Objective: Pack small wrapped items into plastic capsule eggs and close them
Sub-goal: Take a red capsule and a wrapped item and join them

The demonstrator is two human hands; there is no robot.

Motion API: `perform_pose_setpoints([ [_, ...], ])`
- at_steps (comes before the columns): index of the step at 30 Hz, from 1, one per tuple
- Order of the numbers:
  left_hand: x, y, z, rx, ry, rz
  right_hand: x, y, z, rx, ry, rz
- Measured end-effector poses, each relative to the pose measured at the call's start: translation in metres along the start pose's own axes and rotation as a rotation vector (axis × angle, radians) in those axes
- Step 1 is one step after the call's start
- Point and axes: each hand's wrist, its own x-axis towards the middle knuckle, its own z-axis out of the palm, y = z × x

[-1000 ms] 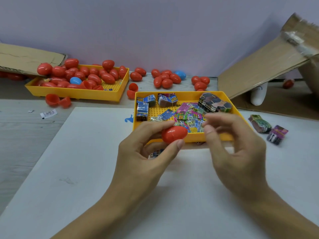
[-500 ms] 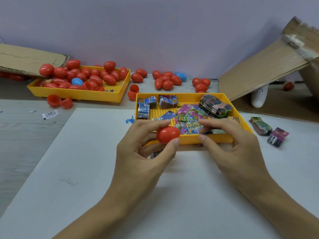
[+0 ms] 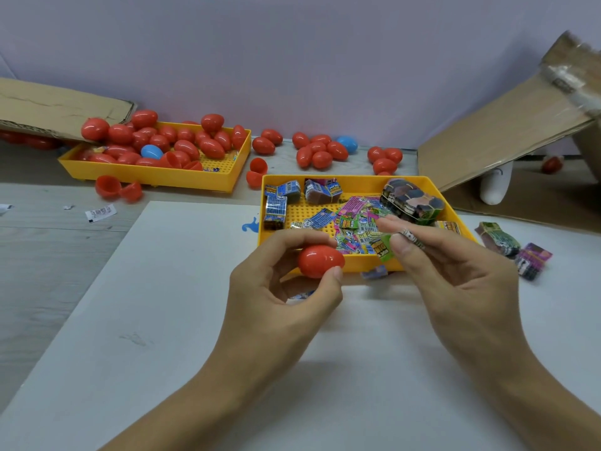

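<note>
Egg (image 3: 320, 260) lies sideways in left grip (image 3: 286, 288); right grip (image 3: 455, 271) pinches wrapped item (image 3: 411, 237).

A white board (image 3: 162, 320) lies on the grey worktop (image 3: 48, 255); cardboard flaps (image 3: 507, 151) lean by the lilac wall (image 3: 292, 60).

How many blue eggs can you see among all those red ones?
2. One blue egg lies in the far yellow tray; another blue egg sits on the floor by the wall. More may be hidden.
</note>
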Motion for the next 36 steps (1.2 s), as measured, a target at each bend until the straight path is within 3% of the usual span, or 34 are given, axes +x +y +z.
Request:
perform_pose_setpoints([
  [5, 0.002, 0.008, -0.001, 0.057, -0.068, 0.046, -0.002, -0.009, 0.002, 0.100, -0.054, 0.030],
  [10, 0.000, 0.011, -0.001, 0.138, -0.128, 0.065, -0.007, -0.006, 0.008, 0.277, -0.113, 0.218],
  [13, 0.000, 0.011, 0.001, 0.176, -0.155, 0.051, -0.011, -0.006, 0.010, 0.290, -0.153, 0.227],
  [29, 0.002, 0.006, -0.001, -0.005, -0.220, 0.003, -0.012, -0.010, 0.010, 0.209, -0.161, 0.281],
  [36, 0.006, 0.004, -0.002, -0.226, -0.213, -0.152, -0.011, -0.012, 0.009, 0.287, -0.233, 0.296],
])
